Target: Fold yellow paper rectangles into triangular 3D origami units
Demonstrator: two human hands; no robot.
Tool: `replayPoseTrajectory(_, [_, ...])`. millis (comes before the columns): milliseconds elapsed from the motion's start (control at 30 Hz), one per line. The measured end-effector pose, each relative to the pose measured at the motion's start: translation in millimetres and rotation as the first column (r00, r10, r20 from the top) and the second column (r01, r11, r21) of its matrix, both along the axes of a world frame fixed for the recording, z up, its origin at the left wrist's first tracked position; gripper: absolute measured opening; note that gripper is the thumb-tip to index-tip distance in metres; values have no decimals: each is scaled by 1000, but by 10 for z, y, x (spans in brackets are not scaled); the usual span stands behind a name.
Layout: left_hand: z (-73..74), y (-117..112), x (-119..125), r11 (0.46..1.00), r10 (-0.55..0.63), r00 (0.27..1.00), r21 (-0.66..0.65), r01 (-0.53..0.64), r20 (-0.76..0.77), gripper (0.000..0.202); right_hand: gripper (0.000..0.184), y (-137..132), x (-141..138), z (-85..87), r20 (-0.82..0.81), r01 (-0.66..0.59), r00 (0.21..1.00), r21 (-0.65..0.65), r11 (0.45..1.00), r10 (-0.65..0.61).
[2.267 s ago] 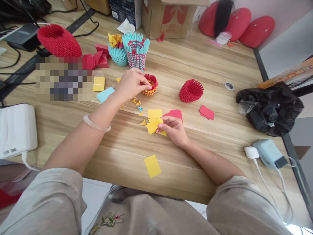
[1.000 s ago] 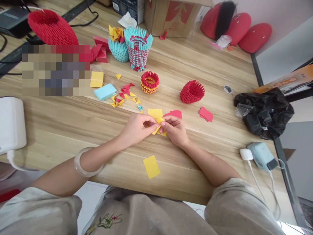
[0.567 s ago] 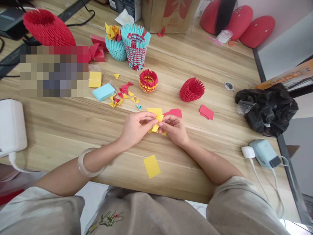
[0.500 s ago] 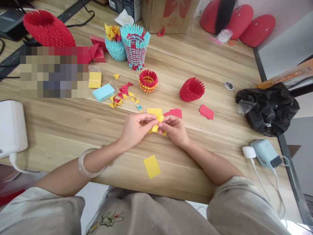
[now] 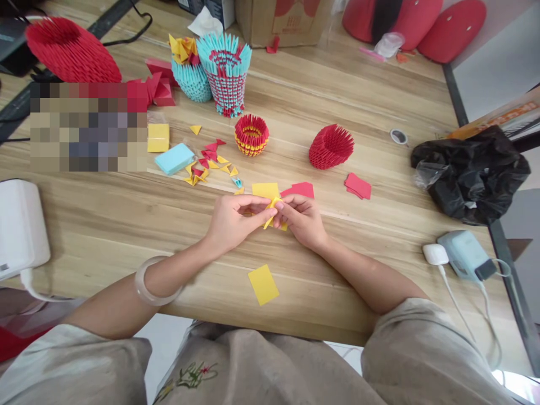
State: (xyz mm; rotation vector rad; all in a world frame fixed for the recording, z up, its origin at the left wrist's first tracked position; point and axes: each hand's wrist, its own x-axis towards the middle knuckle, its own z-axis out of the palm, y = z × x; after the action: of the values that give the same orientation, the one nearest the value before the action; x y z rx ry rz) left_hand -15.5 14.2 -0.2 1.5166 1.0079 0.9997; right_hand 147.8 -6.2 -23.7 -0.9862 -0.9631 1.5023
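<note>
Head view: our left hand (image 5: 231, 222) and right hand (image 5: 304, 221), both nearly closed, pinch a folded yellow paper (image 5: 274, 201), nearer us than the red-and-yellow bowl (image 5: 251, 148). Right of that bowl we see a red paper cup (image 5: 329, 149); left, a blue paper stack (image 5: 174, 159).

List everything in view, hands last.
folded paper: 1, yellow, between hands
loose slip: 1, yellow, front
flat slips: several, yellow, by hands
slip groups: 2, red, right
folded triangles: many, multicoloured, left
paper packs: 2, yellow/blue, left
origami bowl: 1, red/yellow, centre
origami cup: 1, red, right
origami vases: 2, mainly blue, back
large origami: 1, red, back left
cardboard box: 1, brown, back
rounded objects: 3, red, back right
plastic bag: 1, black, right
corded units: 3, white/blue, sides
table: 1, wooden, underneath
bangle: 1, whitish, left forearm
left hand: 1, centre
right hand: 1, centre
</note>
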Motion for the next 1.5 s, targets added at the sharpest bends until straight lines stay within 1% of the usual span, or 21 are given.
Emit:
replayPoseTrajectory(167, [-24,3,-7,1000,17,1000,-10,-17,0,15,17,-6,-3,17,25,-6,1000,5,1000,5])
replayPoseTrajectory(300, [-39,2,-15,1000,6,1000,7,-6,-23,18,18,-4,-3,31,41,1,999,4,1000,-1])
replayPoseTrajectory(567, [-42,6,-29,989,-32,996,140,43,-80,17,18,-3,2,19,34,4,999,4,1000,-4])
replayPoseTrajectory(700, [-30,-2,-37,975,-19,994,217,41,-105,15,21,-4,5,19,56,4,998,6,1000,-4])
replayPoseTrajectory(800, [-4,-6,-33,968,-13,993,248,43,-120,13,24,-8,7,22,51,7,999,5,1000,-7])
replayPoseTrajectory(967, [8,-8,-26,971,-49,991,225,76,-123,13,29,-17,16,21,89,29,996,34,999,-32])
replayPoseTrajectory(1033, [-3,-11,-26,973,-42,993,220,65,-108,14,29,-13,18,25,109,35,993,34,999,-38])
replayPoseTrajectory(1167, [-18,-16,-25,976,-5,996,219,24,-85,15,26,-4,13,42,118,-9,993,33,999,5])
replayPoseTrajectory(1233, [-17,-18,-23,979,-6,997,202,23,-83,15,25,-5,9,46,112,-14,994,47,999,9])
replayPoseTrajectory(1367, [-9,-27,-17,983,-12,996,179,28,-89,13,27,-17,10,35,112,52,992,88,995,-62])
replayPoseTrajectory(1500, [-11,-34,-20,981,-15,994,190,36,-107,10,31,-18,21,23,146,101,983,87,991,-113])
